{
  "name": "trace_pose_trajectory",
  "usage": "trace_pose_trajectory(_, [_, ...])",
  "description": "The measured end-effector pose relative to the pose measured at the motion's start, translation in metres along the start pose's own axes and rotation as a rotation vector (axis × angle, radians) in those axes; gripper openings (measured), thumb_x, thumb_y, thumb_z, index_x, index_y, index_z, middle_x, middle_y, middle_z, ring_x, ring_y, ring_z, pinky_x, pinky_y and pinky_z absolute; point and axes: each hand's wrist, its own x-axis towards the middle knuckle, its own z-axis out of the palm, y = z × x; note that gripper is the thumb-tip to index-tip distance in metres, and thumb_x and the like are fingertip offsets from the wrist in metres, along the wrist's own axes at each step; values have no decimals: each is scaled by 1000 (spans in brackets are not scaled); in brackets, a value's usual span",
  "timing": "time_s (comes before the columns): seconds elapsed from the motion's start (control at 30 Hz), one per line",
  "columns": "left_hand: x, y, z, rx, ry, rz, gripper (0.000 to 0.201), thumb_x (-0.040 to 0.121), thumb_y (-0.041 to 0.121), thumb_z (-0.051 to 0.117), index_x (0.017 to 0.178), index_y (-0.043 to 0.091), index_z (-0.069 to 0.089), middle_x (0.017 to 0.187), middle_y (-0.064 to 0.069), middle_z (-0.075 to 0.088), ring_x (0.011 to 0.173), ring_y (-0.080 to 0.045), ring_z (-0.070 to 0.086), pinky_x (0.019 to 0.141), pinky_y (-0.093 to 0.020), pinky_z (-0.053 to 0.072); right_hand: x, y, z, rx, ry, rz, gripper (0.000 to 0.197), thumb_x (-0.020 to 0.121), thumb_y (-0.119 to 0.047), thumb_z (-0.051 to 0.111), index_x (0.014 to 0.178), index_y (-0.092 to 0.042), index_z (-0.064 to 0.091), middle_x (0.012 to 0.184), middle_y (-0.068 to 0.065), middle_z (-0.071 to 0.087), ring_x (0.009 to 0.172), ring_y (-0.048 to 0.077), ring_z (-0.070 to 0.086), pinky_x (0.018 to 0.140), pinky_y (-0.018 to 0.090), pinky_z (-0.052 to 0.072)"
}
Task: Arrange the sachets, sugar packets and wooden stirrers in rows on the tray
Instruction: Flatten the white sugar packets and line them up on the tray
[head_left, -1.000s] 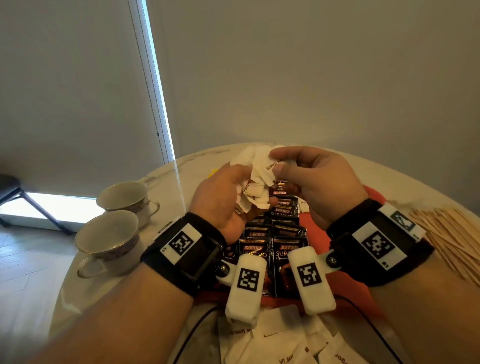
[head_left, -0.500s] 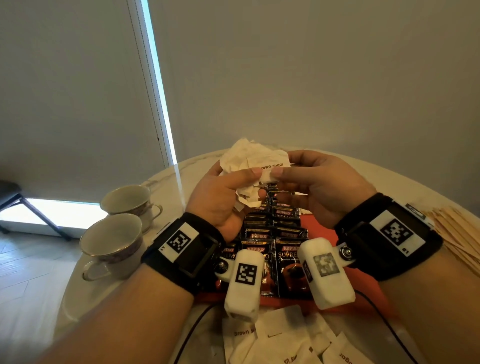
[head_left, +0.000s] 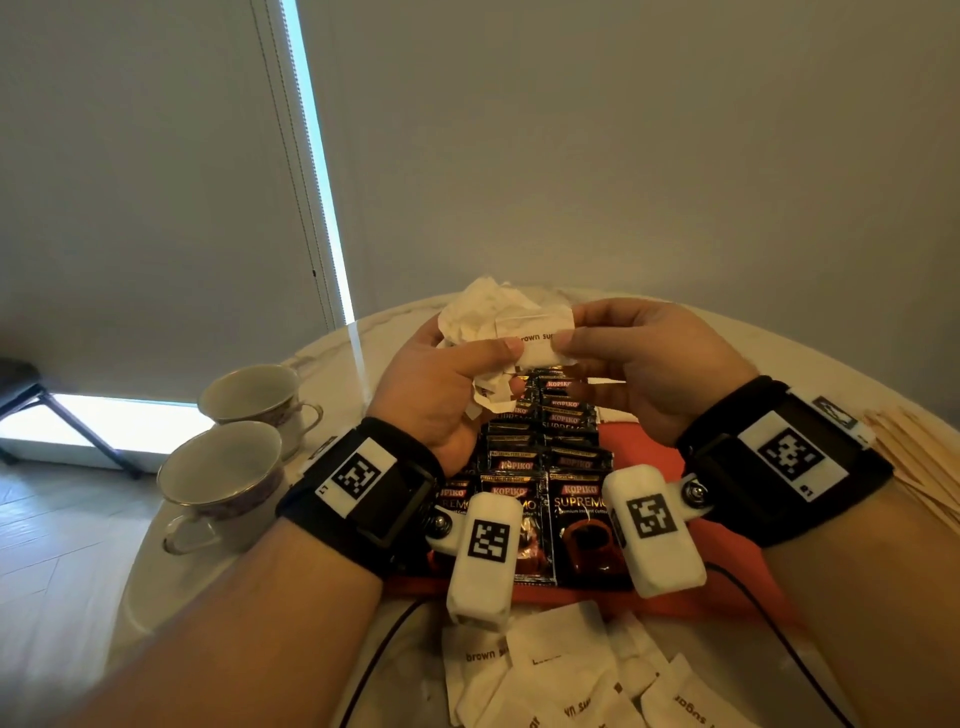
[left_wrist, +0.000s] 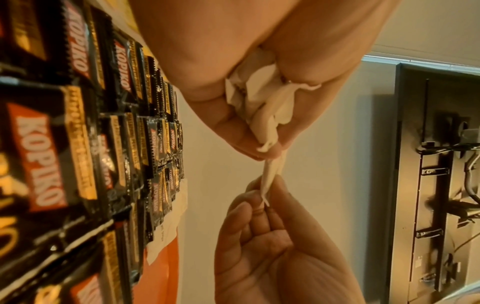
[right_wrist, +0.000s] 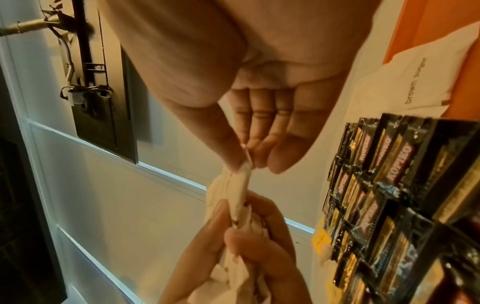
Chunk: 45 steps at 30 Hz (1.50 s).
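Above the orange tray (head_left: 727, 561) my left hand (head_left: 441, 384) grips a bunch of white brown-sugar packets (head_left: 483, 312). My right hand (head_left: 639, 358) pinches one packet (head_left: 540, 338) from that bunch between thumb and forefinger; the left thumb still presses its other end. The left wrist view shows the packet edge (left_wrist: 270, 176) stretched between the two hands, and the right wrist view shows the same packet (right_wrist: 239, 191). Black Kopiko coffee sachets (head_left: 540, 467) lie in two overlapping rows on the tray. One sugar packet (right_wrist: 426, 82) lies on the tray beside them.
Two teacups (head_left: 223, 478) stand at the table's left edge. A heap of wooden stirrers (head_left: 919, 457) lies at the right. Several loose sugar packets (head_left: 561, 670) lie on the table before the tray. A black cable (head_left: 774, 623) crosses the near side.
Both hands have risen a little and turned; the right hand has drawn one brown-sugar packet sideways out of the bunch held by the left hand.
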Motion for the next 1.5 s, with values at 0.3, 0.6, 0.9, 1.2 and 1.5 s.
trace_pose_trajectory(0.3, [6,2,-4,9,55,0,35,91,-7,69,118,15,66,99,-16,80,70,-28,73,49,-31,56,30,17,-65,-26,338,196,16,93,0,63,85,-14,63,65,0,60,44,7,49,46,23,43])
trace_pose_trajectory(0.6, [7,2,-4,45,61,6,36,91,-6,69,121,14,67,100,-15,80,66,-25,75,52,-30,57,31,47,-87,-266,310,476,10,83,4,74,88,-1,67,74,12,64,62,18,58,63,30,50])
trace_pose_trajectory(0.9, [8,0,-4,61,52,5,41,91,-6,69,128,13,65,114,-20,76,66,-25,74,51,-31,56,28,45,-78,-295,291,443,7,90,3,69,96,3,70,82,14,70,69,18,66,62,26,58])
trace_pose_trajectory(1.2, [9,-1,-4,72,54,-10,38,92,-6,68,124,15,65,92,-10,81,67,-22,77,51,-29,57,16,40,-67,-250,234,439,9,92,-7,68,97,0,71,76,10,71,61,14,55,59,26,48])
trace_pose_trajectory(1.5, [7,-9,-1,124,19,-84,23,95,-2,64,112,13,68,90,-13,80,61,-21,71,48,-27,55,14,39,-60,-125,196,385,15,95,-12,65,105,-2,71,86,10,75,46,8,57,52,23,43])
